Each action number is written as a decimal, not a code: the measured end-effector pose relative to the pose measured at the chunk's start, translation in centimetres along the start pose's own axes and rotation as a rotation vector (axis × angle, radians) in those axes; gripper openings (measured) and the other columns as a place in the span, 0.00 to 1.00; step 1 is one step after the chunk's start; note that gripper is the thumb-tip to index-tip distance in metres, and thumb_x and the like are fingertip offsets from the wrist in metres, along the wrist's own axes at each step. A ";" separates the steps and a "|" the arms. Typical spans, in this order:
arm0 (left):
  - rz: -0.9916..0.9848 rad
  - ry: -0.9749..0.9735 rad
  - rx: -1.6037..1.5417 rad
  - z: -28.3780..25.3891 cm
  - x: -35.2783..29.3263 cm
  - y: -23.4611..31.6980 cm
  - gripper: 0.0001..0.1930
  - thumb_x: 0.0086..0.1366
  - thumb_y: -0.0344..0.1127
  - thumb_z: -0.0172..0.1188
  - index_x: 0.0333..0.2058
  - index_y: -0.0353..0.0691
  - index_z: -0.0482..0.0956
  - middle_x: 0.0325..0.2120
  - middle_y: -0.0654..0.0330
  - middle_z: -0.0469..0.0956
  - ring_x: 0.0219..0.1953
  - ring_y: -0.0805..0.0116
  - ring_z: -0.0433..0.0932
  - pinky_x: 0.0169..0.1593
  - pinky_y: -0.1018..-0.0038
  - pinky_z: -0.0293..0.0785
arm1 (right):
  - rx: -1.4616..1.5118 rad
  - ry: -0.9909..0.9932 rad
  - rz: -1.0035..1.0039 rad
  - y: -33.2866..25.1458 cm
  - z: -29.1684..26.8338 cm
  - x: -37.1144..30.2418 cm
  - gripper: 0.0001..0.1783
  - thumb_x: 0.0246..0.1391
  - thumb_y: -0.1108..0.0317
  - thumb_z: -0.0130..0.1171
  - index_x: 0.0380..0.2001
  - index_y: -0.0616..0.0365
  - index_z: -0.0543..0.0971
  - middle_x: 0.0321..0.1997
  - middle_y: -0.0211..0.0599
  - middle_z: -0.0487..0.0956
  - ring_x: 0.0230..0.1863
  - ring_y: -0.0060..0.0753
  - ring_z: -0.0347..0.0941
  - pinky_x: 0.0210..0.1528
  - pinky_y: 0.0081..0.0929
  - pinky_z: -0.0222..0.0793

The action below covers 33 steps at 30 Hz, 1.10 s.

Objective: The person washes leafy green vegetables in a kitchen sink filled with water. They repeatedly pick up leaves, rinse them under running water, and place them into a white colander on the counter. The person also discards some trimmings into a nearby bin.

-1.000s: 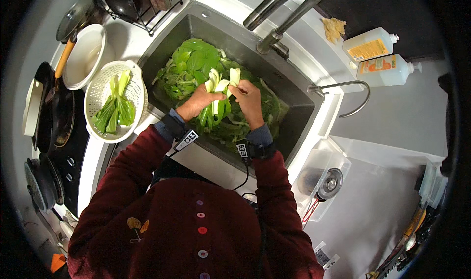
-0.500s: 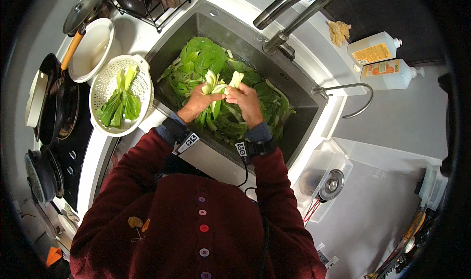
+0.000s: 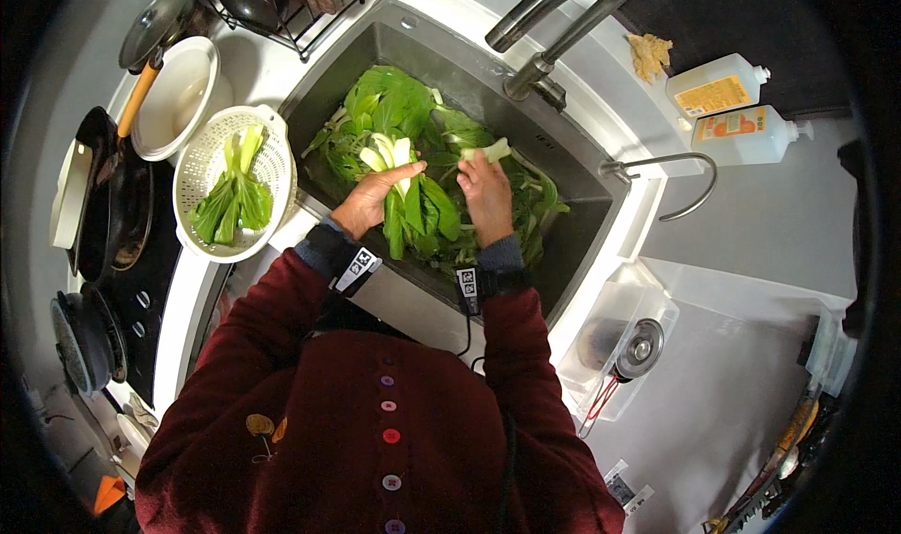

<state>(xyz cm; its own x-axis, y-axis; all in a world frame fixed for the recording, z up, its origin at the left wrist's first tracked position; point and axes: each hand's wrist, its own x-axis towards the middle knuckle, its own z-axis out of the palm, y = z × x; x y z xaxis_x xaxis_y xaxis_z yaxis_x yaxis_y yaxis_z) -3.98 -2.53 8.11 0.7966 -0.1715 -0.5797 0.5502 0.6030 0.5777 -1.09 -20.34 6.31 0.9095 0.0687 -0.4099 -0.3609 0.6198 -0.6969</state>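
Over a steel sink (image 3: 601,229), the left hand (image 3: 368,203) gripped a pale-stalked bok choy bunch (image 3: 409,201); the right hand (image 3: 486,196) clasped a stalk piece (image 3: 488,149).

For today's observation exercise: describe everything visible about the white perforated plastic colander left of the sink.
The white perforated plastic colander is round and shallow, with a small rim handle facing the sink. It sits upright on the pale counter between the steel sink and the black stove, holding a few leafy green stalks with pale stems. Neither hand touches it.
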 end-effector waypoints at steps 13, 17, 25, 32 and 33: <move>-0.040 0.004 0.058 0.1 0.5 0.2 0.13 0.51 0.31 0.63 0.37 0.38 0.75 0.31 0.61 0.77 0.28 0.70 0.76 0.30 0.73 0.74 | -0.901 -0.401 -0.090 2.0 -0.6 -1.5 0.11 0.55 0.66 0.46 0.36 0.64 0.69 0.20 0.28 0.66 0.24 0.18 0.60 0.28 0.19 0.58; 0.235 0.125 0.212 0.6 0.6 -0.9 0.19 0.49 0.29 0.64 0.40 0.36 0.70 0.32 0.61 0.75 0.31 0.71 0.74 0.31 0.74 0.72 | -0.893 -0.272 -0.077 2.6 0.2 -2.5 0.10 0.56 0.66 0.45 0.35 0.61 0.68 0.18 0.30 0.62 0.22 0.20 0.56 0.24 0.21 0.56; 0.042 -0.187 0.155 0.6 0.2 -1.0 0.18 0.52 0.32 0.62 0.42 0.36 0.70 0.39 0.58 0.75 0.39 0.69 0.75 0.44 0.75 0.69 | -1.209 -0.435 -0.142 2.4 0.6 -3.4 0.09 0.51 0.68 0.45 0.33 0.63 0.69 0.24 0.51 0.70 0.25 0.51 0.66 0.30 0.37 0.62; 0.041 -0.155 0.348 0.3 0.7 -0.7 0.13 0.53 0.32 0.60 0.37 0.36 0.72 0.29 0.60 0.76 0.31 0.71 0.75 0.37 0.76 0.71 | -1.584 -0.316 -0.536 -2.7 2.1 -6.3 0.10 0.46 0.66 0.55 0.33 0.57 0.73 0.27 0.41 0.72 0.27 0.44 0.69 0.30 0.34 0.65; -0.005 -0.206 0.395 0.3 0.7 -0.6 0.12 0.53 0.32 0.60 0.36 0.36 0.72 0.28 0.60 0.76 0.29 0.71 0.75 0.35 0.76 0.71 | -1.552 -0.216 -0.575 -3.5 2.6 -6.7 0.11 0.45 0.66 0.56 0.33 0.57 0.74 0.29 0.40 0.72 0.27 0.43 0.69 0.30 0.33 0.65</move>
<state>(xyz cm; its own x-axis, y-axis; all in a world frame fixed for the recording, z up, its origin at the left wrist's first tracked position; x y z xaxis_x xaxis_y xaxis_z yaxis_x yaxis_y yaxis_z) -3.71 -3.21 7.54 0.8047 -0.3493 -0.4800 0.5762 0.2649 0.7732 -5.43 -20.93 12.98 0.9495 0.3034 0.0804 0.2798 -0.7019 -0.6551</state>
